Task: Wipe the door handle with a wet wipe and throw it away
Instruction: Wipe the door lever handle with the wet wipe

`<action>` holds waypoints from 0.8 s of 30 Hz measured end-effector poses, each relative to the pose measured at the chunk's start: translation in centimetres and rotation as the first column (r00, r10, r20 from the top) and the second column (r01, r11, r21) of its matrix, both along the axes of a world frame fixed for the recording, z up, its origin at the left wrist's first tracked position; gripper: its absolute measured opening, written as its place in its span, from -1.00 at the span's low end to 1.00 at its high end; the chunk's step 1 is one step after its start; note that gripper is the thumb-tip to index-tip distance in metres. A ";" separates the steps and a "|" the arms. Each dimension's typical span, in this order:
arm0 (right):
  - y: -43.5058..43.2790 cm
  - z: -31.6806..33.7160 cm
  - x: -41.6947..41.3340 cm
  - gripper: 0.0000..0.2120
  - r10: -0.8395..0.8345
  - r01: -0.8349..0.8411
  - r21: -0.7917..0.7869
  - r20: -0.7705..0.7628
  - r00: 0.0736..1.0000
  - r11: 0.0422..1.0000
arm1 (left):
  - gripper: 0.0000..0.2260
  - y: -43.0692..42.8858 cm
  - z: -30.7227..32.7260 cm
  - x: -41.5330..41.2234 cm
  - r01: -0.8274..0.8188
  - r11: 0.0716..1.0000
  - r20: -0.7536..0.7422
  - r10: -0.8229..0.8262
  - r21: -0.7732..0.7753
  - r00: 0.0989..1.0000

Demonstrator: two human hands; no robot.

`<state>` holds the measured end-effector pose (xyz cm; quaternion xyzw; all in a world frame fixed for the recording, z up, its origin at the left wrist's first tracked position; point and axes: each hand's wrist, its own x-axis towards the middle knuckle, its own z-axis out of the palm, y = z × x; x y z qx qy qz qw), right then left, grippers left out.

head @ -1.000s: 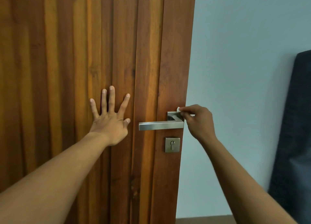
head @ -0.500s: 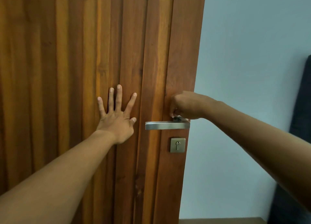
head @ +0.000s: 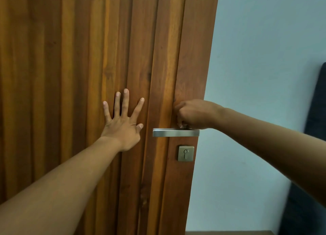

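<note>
Head view, near to far. Two bare forearms reach from the lower corners toward a vertically grooved, reddish-brown wooden door (head: 79,75), which serves as the landmark. The left hand (head: 123,127) lies flat against the door face, palm on the wood, all five fingers straight and spread wide, holding nothing; it sits just left of the door's brushed-steel, rectangular lever handle (head: 174,132). The handle runs level near the door's right edge. The right hand (head: 194,113) is curled into a loose fist directly above the handle's right end, knuckles against the wood, fingertips pointing down and touching the top of the lever. A small pale scrap, the white wet wipe (head: 181,125), shows between those fingertips and the metal; most of it is hidden inside the fist. Below the handle, on the same door stile, sits a square brass-coloured keyhole plate (head: 185,153). Right of the door's edge stands a pale blue painted wall (head: 255,67). Against that wall, at the far right, a dark navy upholstered panel (head: 317,111) is partly in view.
</note>
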<state>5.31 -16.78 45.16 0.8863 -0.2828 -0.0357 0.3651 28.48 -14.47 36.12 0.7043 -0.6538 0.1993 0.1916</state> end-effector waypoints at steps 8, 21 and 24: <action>-0.6 -1.6 -3.0 -0.78 0.055 -0.052 -0.018 0.310 0.949 0.999 | -0.24 0.0 0.0 0.0 0.006 1.000 0.005 -0.006 0.012 1.000; -0.9 -3.4 -6.3 -0.81 -0.042 0.013 0.049 0.662 0.748 0.999 | -0.24 0.1 0.1 -0.2 0.011 1.000 -0.001 -0.011 0.026 1.000; -1.1 -3.2 -4.8 -0.81 -0.036 0.001 0.055 0.638 0.769 0.998 | -0.24 0.1 0.1 -0.3 0.005 0.999 -0.009 -0.004 0.033 1.000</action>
